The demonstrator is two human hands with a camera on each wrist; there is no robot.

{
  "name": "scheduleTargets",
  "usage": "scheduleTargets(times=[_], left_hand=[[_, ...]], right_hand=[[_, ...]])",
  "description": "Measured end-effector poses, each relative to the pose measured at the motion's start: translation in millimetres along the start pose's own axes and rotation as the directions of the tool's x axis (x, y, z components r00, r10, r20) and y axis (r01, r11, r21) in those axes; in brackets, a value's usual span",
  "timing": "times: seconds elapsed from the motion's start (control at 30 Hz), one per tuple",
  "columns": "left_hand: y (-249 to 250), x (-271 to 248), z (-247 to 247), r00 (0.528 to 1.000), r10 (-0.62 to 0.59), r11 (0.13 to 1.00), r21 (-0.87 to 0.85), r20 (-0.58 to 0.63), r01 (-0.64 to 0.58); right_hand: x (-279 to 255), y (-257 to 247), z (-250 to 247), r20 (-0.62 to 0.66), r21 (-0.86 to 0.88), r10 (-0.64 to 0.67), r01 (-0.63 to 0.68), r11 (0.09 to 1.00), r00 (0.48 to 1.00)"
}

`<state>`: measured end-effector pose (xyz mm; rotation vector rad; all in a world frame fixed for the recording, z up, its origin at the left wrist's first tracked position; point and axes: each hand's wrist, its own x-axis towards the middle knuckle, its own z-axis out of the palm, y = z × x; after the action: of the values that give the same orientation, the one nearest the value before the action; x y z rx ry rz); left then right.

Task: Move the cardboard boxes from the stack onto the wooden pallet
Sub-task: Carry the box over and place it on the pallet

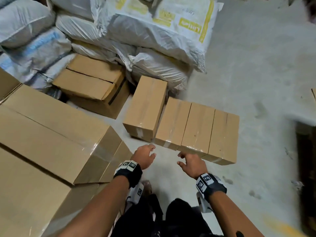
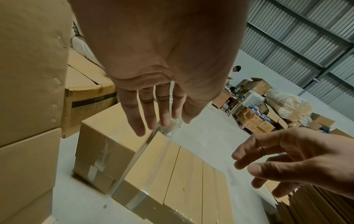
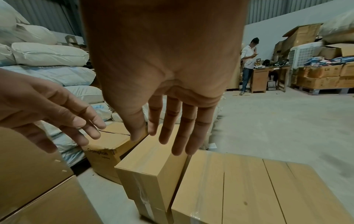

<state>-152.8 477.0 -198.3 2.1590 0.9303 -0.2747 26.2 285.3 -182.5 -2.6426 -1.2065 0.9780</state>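
A row of three narrow taped cardboard boxes (image 1: pixel 196 130) lies side by side on the floor, with a fourth narrow box (image 1: pixel 145 106) leaning at an angle against its left end. My left hand (image 1: pixel 145 156) hovers open just in front of the row's near left corner. My right hand (image 1: pixel 189 161) hovers open beside it, near the row's front edge. Neither hand touches a box. The left wrist view has the left hand (image 2: pixel 151 115) spread above the tilted box (image 2: pixel 107 144). In the right wrist view my right hand's fingers (image 3: pixel 172 130) hang over the tilted box (image 3: pixel 151 166).
Large cardboard cartons (image 1: pixel 42 134) stand stacked at my left. A split-top carton (image 1: pixel 90 82) and piled white sacks (image 1: pixel 145 40) lie behind. Bare concrete floor (image 1: pixel 256 74) stretches right. A dark frame (image 1: pixel 306 151) sits at the right edge. A person (image 3: pixel 249 65) stands far off by a desk.
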Motion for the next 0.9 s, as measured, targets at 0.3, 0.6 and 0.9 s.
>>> scheduleTargets(times=[0.3, 0.6, 0.9], left_hand=[[-17, 129, -61, 0.998, -0.057, 0.997, 0.045, 0.007, 0.056], [-27, 227, -94, 0.979, -0.203, 0.979, 0.018, 0.0, 0.203], [-63, 320, -117, 0.971, -0.216, 0.968, 0.151, 0.104, 0.199]], right_hand=[[143, -30, -54, 0.093, -0.045, -0.113, 0.117, 0.992, 0.989], [284, -44, -89, 0.139, -0.049, -0.224, 0.233, 0.971, 0.965], [391, -62, -81, 0.115, 0.042, -0.261, 0.258, 0.965, 0.958]])
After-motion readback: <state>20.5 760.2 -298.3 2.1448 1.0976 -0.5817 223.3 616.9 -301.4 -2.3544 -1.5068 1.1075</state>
